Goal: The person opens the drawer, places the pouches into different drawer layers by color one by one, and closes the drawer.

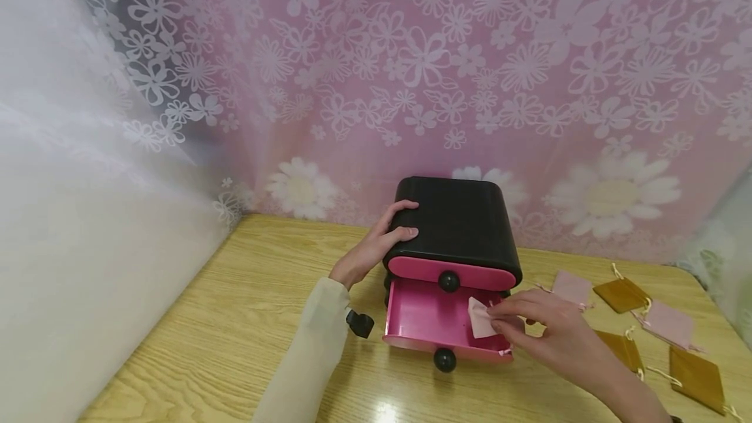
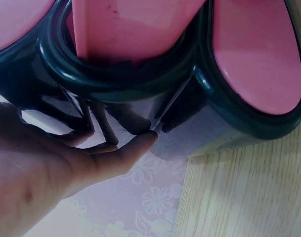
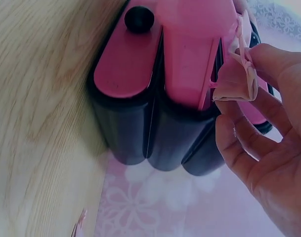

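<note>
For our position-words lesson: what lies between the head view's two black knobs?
In the head view, the open drawer, its pink inside bare there, lies between upper knob and lower knob; the held pouch is farther right.

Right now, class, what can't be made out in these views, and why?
Head: the closed pink plastic top drawer's inside, hidden by its front and the glossy black cabinet.
Head: part of the pale pink fabric pouch, covered by the right hand.
Left wrist: the open pink plastic drawer's front, cut off by the top edge.
</note>
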`<state>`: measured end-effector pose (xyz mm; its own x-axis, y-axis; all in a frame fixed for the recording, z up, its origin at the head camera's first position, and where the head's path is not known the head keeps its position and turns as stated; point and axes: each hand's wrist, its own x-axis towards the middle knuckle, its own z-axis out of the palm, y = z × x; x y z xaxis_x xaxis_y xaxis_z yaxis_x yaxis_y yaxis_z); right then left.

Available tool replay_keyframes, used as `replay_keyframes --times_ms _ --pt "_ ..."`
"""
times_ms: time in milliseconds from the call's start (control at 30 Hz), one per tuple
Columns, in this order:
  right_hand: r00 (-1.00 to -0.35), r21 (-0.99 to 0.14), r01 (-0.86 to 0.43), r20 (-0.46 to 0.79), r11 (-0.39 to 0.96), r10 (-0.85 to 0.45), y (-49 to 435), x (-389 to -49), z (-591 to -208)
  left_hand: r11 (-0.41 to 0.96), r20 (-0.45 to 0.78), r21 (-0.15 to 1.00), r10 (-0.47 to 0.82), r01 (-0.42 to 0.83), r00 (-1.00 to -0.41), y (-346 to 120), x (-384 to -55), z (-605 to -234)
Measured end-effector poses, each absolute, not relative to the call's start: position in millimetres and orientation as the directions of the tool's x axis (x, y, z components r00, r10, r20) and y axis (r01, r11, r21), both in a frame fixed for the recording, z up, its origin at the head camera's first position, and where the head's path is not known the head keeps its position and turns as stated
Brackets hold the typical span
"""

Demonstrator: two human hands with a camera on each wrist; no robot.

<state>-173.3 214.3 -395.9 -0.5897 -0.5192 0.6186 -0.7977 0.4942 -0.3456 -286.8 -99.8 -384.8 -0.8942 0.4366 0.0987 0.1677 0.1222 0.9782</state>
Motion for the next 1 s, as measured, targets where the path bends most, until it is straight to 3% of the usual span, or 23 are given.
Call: replay_keyframes --times_ms 333,567,800,1000 --pt "-0.528 -0.326 -0.842 0.663 0.431 -0.531 204 -178 -397 0.123 0.1 0.978 0.44 0.171 -0.892 -100 -288 -386" --pt "-0.573 -0.354 -0.814 0.619 0.461 -0.537 196 -178 -393 0.112 0.107 0.979 0.443 0.173 -0.89 -100 -289 -385" --pt "-0.518 -0.331 -0.848 0.684 0.415 -0.513 188 -180 -398 0.104 0.099 0.982 0.443 0.161 -0.891 -100 -288 -384" --pt "-0.536 -0.28 -0.823 0.672 0.494 -0.511 184 -179 -401 0.103 0.095 0.983 0.439 0.155 -0.894 -99 -288 -385"
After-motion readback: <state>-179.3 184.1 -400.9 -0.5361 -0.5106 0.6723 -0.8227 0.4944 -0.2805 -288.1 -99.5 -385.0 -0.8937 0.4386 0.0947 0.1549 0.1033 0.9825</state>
